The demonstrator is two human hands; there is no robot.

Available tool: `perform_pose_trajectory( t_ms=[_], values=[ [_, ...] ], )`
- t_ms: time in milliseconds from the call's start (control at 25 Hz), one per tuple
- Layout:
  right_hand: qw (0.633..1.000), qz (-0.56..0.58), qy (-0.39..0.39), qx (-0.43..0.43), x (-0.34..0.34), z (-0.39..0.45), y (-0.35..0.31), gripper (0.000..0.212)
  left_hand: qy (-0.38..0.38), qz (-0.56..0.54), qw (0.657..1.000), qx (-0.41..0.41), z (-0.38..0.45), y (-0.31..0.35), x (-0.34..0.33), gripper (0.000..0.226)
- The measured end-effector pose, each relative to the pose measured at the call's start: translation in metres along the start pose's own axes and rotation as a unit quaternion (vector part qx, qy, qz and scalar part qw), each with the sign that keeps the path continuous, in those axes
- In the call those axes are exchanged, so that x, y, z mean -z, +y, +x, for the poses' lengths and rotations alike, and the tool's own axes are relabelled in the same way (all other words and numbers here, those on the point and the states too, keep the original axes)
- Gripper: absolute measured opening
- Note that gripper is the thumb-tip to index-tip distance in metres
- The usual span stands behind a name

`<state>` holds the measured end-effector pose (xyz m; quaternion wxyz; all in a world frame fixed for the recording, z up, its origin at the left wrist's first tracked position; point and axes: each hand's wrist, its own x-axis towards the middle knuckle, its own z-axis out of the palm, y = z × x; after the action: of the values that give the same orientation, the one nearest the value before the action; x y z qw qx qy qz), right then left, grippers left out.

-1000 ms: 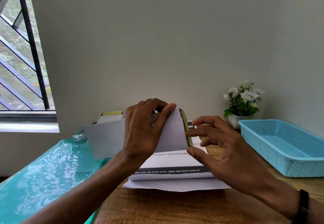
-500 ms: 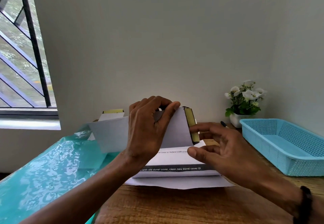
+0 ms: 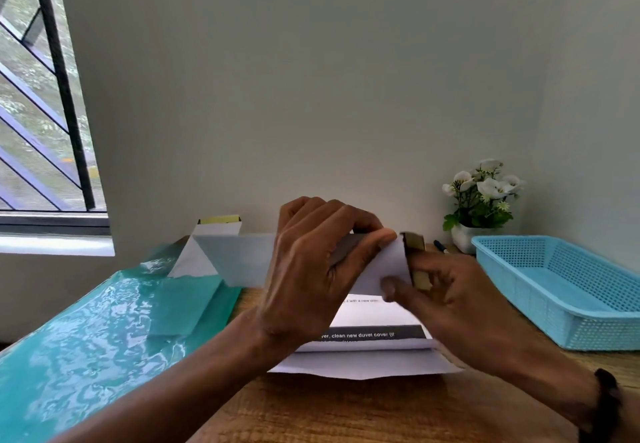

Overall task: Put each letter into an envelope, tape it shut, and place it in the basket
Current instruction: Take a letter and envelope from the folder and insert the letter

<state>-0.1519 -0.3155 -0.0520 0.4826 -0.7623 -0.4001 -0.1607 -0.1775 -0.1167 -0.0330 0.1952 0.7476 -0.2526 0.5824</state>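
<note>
A long white envelope (image 3: pixel 242 259) is held upright above the desk. My left hand (image 3: pixel 311 269) grips it near its right end, thumb on the front and fingers behind. At that end an olive-yellow flap (image 3: pixel 415 242) sticks out. My right hand (image 3: pixel 450 304) pinches the flap, thumb in front and fingers behind. Under both hands a stack of printed letters (image 3: pixel 377 314) lies on a white sheet on the wooden desk. The light blue basket (image 3: pixel 606 331) stands at the right and looks empty.
A glossy teal sheet (image 3: pixel 86 338) covers the desk's left side. Behind the envelope a white box with a yellow top (image 3: pixel 218 224) stands by the wall. A white pot of flowers (image 3: pixel 481 200) and a dark pen (image 3: pixel 440 246) sit near the basket's back corner.
My right hand has closed in on the envelope's right end and its fingers now pinch the olive flap, which has turned to show more of its face. My left hand keeps its grip.
</note>
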Motion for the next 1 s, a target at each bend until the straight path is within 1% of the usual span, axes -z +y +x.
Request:
perform_pose_trajectory(
  t_ms=[40, 80, 160, 200, 240, 320, 360, 400, 440, 480, 520, 560, 640, 720, 760, 800, 880, 960, 1000],
  values=[
    [0.999, 0.025, 0.046, 0.006, 0.004, 0.003, -0.001, 0.024, -0.009, 0.013, 1.0, -0.016, 0.001, -0.001, 0.001, 0.028],
    [0.994, 0.052, 0.096, -0.001, 0.008, 0.007, 0.0, 0.026, -0.022, 0.041, 0.998, -0.031, 0.003, -0.004, 0.003, 0.037],
    [0.974, 0.128, 0.181, -0.046, 0.019, 0.015, 0.008, 0.029, -0.062, 0.12, 0.99, -0.041, 0.005, -0.011, 0.005, 0.053],
    [0.958, 0.189, 0.198, -0.082, 0.023, 0.018, 0.013, 0.031, -0.086, 0.156, 0.984, -0.027, 0.005, -0.015, 0.006, 0.055],
    [0.935, 0.263, 0.207, -0.117, 0.027, 0.021, 0.019, 0.038, -0.106, 0.183, 0.977, -0.003, 0.005, -0.02, 0.007, 0.054],
    [0.873, 0.396, 0.224, -0.177, 0.034, 0.026, 0.03, 0.058, -0.129, 0.218, 0.966, 0.05, 0.007, -0.034, 0.01, 0.053],
    [0.843, 0.436, 0.238, -0.208, 0.037, 0.028, 0.034, 0.064, -0.131, 0.217, 0.964, 0.079, 0.009, -0.042, 0.014, 0.054],
    [0.818, 0.462, 0.247, -0.237, 0.041, 0.029, 0.038, 0.065, -0.134, 0.19, 0.965, 0.118, 0.011, -0.052, 0.018, 0.059],
    [0.8, 0.481, 0.247, -0.261, 0.043, 0.03, 0.041, 0.062, -0.142, 0.14, 0.965, 0.17, 0.014, -0.063, 0.021, 0.067],
    [0.787, 0.496, 0.237, -0.28, 0.046, 0.031, 0.044, 0.055, -0.152, 0.078, 0.958, 0.232, 0.017, -0.073, 0.025, 0.076],
    [0.778, 0.509, 0.222, -0.295, 0.047, 0.031, 0.046, 0.047, -0.17, 0.019, 0.939, 0.299, 0.019, -0.081, 0.025, 0.079],
    [0.772, 0.519, 0.204, -0.306, 0.047, 0.032, 0.048, 0.038, -0.196, -0.03, 0.913, 0.356, 0.018, -0.086, 0.023, 0.079],
    [0.771, 0.519, 0.16, -0.332, 0.044, 0.03, 0.05, 0.026, -0.274, -0.13, 0.848, 0.435, 0.01, -0.087, 0.011, 0.068],
    [0.785, 0.491, 0.119, -0.359, 0.037, 0.028, 0.051, 0.026, -0.343, -0.242, 0.777, 0.47, -0.001, -0.077, -0.002, 0.062],
    [0.796, 0.468, 0.097, -0.371, 0.034, 0.026, 0.052, 0.028, -0.363, -0.288, 0.751, 0.471, -0.007, -0.07, -0.008, 0.058],
    [0.808, 0.444, 0.072, -0.38, 0.03, 0.024, 0.052, 0.03, -0.374, -0.318, 0.737, 0.465, -0.011, -0.062, -0.013, 0.051],
    [0.825, 0.403, 0.024, -0.395, 0.023, 0.021, 0.053, 0.026, -0.379, -0.35, 0.722, 0.462, -0.018, -0.049, -0.021, 0.036],
    [0.837, 0.377, -0.003, -0.398, 0.02, 0.018, 0.052, 0.023, -0.365, -0.366, 0.721, 0.462, -0.024, -0.04, -0.026, 0.04],
    [0.842, 0.367, -0.012, -0.396, 0.019, 0.017, 0.051, 0.023, -0.345, -0.373, 0.724, 0.466, -0.027, -0.038, -0.027, 0.044]
  ],
)
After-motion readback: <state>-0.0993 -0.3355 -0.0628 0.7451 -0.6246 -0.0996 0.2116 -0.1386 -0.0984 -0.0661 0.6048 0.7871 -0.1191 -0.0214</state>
